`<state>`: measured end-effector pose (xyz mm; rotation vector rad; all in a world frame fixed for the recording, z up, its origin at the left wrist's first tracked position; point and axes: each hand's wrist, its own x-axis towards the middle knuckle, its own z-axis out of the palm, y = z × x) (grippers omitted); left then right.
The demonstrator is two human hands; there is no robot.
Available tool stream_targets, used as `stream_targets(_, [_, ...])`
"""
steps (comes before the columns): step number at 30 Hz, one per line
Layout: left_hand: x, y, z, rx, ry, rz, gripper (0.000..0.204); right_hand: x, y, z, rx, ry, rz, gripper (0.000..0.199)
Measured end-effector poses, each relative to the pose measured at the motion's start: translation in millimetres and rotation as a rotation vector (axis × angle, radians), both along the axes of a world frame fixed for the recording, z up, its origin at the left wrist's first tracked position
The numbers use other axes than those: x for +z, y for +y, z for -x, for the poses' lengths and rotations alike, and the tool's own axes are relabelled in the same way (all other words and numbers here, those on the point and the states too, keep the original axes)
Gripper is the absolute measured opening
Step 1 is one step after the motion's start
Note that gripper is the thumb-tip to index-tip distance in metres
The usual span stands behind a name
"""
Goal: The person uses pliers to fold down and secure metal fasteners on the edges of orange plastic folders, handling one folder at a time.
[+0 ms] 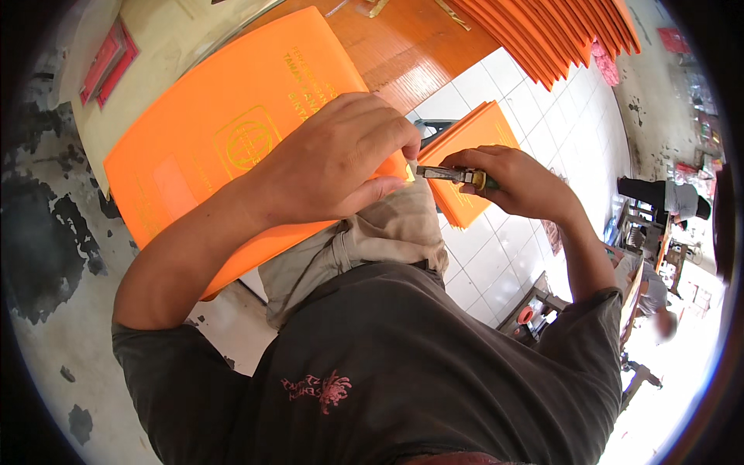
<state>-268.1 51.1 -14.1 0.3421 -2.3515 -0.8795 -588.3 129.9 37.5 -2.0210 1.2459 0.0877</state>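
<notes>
A large orange folder (194,143) with gold print lies in front of me, over the table edge and above my lap. My left hand (341,155) rests across it, thumb and fingers closed around its right corner. A small shiny gold metal corner piece (410,173) shows between thumb and forefinger. My right hand (511,180) grips a pair of pliers (446,174) with greenish handles. The pliers' jaws point left and reach the gold corner piece; whether they clamp it is too small to tell.
A stack of orange folders (469,155) stands beyond the pliers. More orange folders (550,31) are piled at the top right, by a brown wooden tabletop (403,50). Red packets (108,66) lie at upper left. Two people (682,199) are at far right over white floor tiles (480,267).
</notes>
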Motion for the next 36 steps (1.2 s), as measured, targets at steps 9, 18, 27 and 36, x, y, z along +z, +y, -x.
stream_targets(9, [-1,2,-2,-0.004,-0.008,-0.076,0.039,15,-27,-10,0.14,0.069,-0.082,0.049])
stream_targets(18, [-1,2,-1,-0.005,0.029,-0.122,0.042,21,-42,-12,0.222,0.157,-0.014,0.043])
stream_targets(27, [-4,2,-2,0.001,0.063,-0.067,0.045,23,-49,-17,0.245,0.172,-0.004,0.039])
stream_targets(36, [-5,3,-2,0.004,0.077,-0.042,0.044,30,-54,-23,0.272,0.218,0.003,0.037])
